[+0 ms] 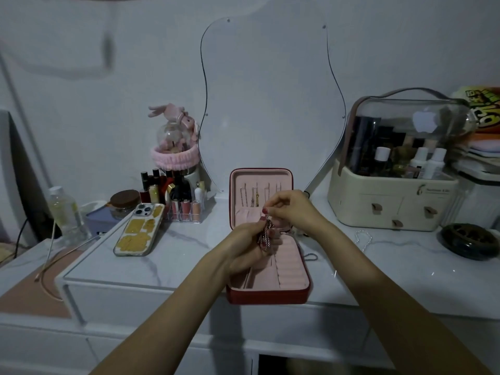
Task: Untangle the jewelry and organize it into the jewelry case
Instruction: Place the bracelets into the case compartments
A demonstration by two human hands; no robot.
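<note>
A tangled chain (266, 235) is pinched at its top by the right hand (290, 209) and cupped in the curled fingers of the left hand (247, 246), above the open jewelry case (290, 269). The chain is judged light, limp and easily snagged; loose ends are best taken. A marble-patterned tabletop (189, 239) lies beneath, a phone (139, 230) at the left, a cosmetics box (395, 190) at the far right.

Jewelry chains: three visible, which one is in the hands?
The rose-gold link chain, bunched between left hand and right hand. The pearl strand and silver bead chain lie on the tabletop.
</note>
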